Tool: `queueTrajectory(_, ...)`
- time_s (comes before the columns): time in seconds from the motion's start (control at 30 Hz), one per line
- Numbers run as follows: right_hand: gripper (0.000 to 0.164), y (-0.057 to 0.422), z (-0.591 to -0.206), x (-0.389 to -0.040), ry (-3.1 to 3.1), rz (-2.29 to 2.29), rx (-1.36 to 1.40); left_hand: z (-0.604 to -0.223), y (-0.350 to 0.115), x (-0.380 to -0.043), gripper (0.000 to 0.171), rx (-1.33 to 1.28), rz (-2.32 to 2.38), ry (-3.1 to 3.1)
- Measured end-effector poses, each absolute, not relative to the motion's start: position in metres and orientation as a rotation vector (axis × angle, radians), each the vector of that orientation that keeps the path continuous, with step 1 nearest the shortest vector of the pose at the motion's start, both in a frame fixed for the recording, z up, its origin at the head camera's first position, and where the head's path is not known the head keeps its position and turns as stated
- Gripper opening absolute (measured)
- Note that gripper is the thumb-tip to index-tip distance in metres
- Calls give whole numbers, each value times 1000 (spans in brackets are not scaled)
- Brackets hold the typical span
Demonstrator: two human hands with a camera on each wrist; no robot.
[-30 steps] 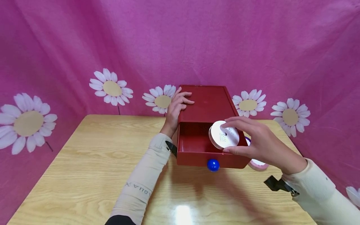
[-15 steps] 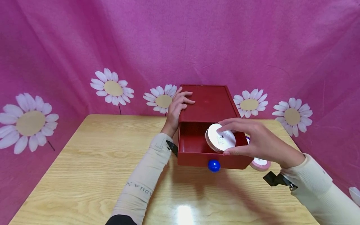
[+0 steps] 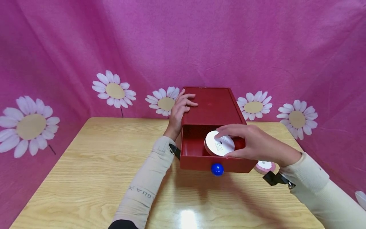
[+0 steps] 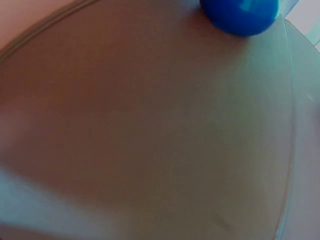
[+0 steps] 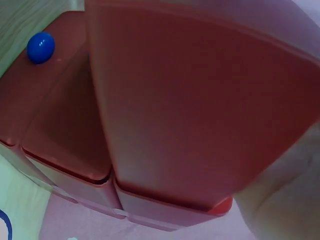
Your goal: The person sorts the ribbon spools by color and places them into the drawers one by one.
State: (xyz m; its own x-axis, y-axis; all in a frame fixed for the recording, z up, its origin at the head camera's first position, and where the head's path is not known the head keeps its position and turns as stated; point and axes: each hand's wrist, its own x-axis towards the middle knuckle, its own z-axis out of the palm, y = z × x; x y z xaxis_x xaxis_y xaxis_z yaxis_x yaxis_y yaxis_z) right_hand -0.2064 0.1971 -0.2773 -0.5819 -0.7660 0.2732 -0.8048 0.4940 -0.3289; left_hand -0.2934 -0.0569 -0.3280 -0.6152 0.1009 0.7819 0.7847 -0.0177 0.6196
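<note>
A red drawer unit [image 3: 213,105] stands at the back of the table, its top drawer [image 3: 191,143] pulled out, a blue knob [image 3: 217,169] on the front. Fingers spread, my left hand [image 3: 178,111] rests on the unit's top left edge. My right hand [image 3: 251,143] pinches a white-faced ribbon spool [image 3: 218,143] between thumb and fingers, tilted inside the open drawer. Its lower edge is hidden behind the drawer front. The left wrist view has the drawer's side close up with the blue knob [image 4: 240,15]; the right wrist view looks on the pulled-out drawer's wall [image 5: 190,110] from the side.
A pink-rimmed spool [image 3: 266,166] lies on the wooden table [image 3: 85,171], right of the drawer unit, partly behind my right hand. Below the open drawer, lower drawers [image 5: 65,110] are closed, one with a blue knob [image 5: 41,48]. A pink daisy-print cloth [image 3: 200,44] hangs behind.
My right hand has moved left and down, lowering the ribbon spool deeper into the open drawer. The left hand has stayed in place on the unit.
</note>
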Motion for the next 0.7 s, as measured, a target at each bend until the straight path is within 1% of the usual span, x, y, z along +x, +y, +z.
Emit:
queueTrajectory(0.23,52,194,-276,-207,-2667,596,1440,-327,-55,-292,32,-931,-1664,-1732)
queueTrajectory(0.7,50,185,-273,-210,-2863,451,1396,-326,-55,-293,33,-931,-1669,-1742)
